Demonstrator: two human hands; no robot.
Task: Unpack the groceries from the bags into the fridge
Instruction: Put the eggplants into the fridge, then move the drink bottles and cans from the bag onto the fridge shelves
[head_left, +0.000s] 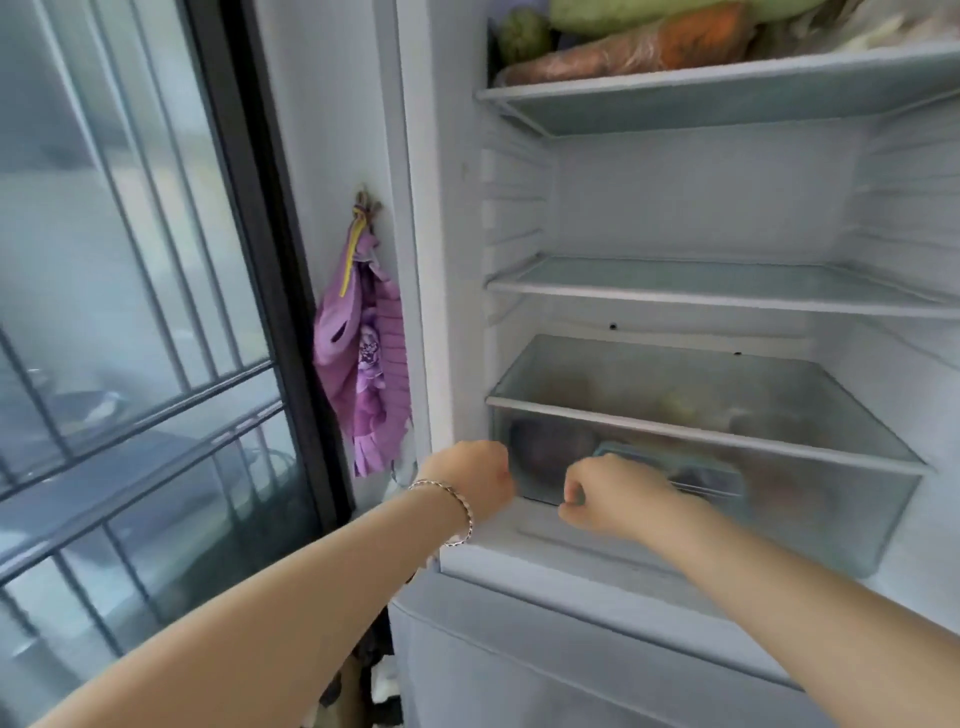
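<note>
At the left of the frame a barred window (130, 312) is seen, and beside it, on the wall, a purple bundle (366, 364) is hung from a hook. To the right of it the open fridge (415, 208) fills the rest of the frame.

At the lower middle the left hand (470, 478), with a bracelet (452, 506) on its wrist, is held at the left front corner of the crisper drawer (805, 499). Only its back is shown and the fingers are hidden, so it cannot be told whether anything is gripped. Just to its right the right hand (613, 499) is curled into a fist against the drawer front. Whether the drawer edge is held inside the fist cannot be told either.

Through the cloudy drawer front a dark round item (550, 447) and a teal-rimmed container (701, 467) can be made out. Some groceries are therefore already stored there, and a wrapped carrot (649, 52) with green vegetables is laid on the top shelf (727, 88) at the upper right. The middle shelf (701, 291) is bare in the part shown. No grocery bags are in view.

The step in hand is judged to be the handling of the drawer, either pulling or pushing. For the next move an even force from both hands would be needed, so that the drawer is not jammed on its rails.
</note>
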